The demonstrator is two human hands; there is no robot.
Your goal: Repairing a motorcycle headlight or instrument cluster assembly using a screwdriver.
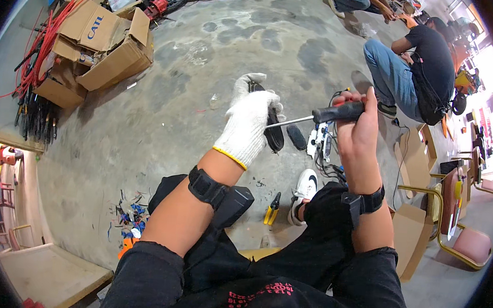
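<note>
My left hand [248, 116], in a white knit glove with a yellow cuff, grips a long dark object [274, 135], maybe a casing. In my bare right hand [353, 119] is a black-handled screwdriver [331, 114], its metal shaft reaching left to the dark object; whether the tip touches is unclear. A dark oval piece [296, 137] lies on the floor just right of the object. Beside it are white electronic parts [319, 141] with dark cables. Yellow-and-black pliers [271, 209] lie below, near my white shoe [306, 187].
Cardboard boxes [107, 43] and red cables [40, 51] are at upper left. A squatting person [415, 74] is at upper right, another [354, 0] farther back. Chairs [468, 241] and flattened cardboard [408, 236] are at right. Cable scraps [134, 214] lie on the concrete floor [89, 170].
</note>
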